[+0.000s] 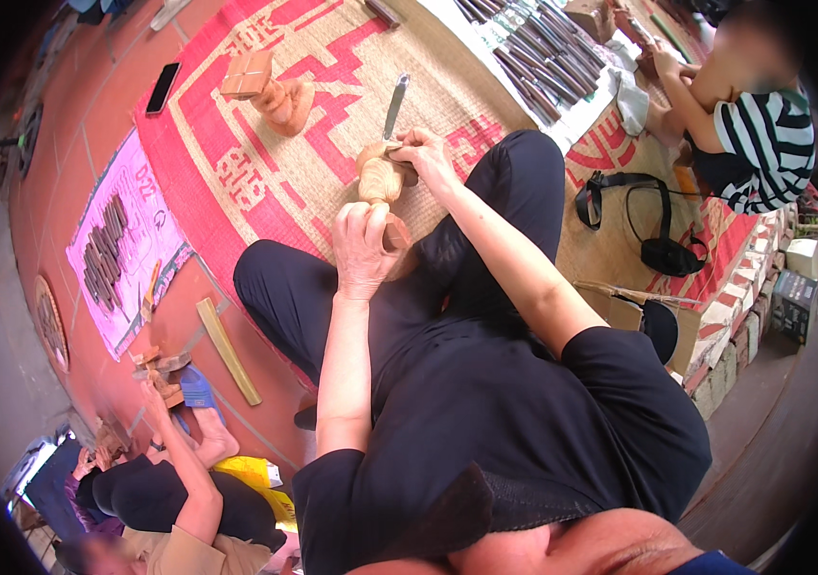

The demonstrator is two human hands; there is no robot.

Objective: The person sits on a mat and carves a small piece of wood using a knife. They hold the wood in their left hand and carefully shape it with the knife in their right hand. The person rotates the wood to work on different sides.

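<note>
A carved wooden piece, pale and rounded with a squarish reddish base, lies tilted over my lap between my legs. My left hand is closed around its base end. At the far end, my right hand is closed in a pinch against the carving; whatever is between its fingertips is too small to make out. Just beyond, a narrow metal blade-like tool lies on the red and tan woven mat. A second carved wooden piece with a square block end rests farther left on the mat.
Rows of dark rods lie on white cloth at the far right; more sit on a pink sheet at left. A phone, wooden strip and black strapped pouch lie around. Co-workers sit right and lower left.
</note>
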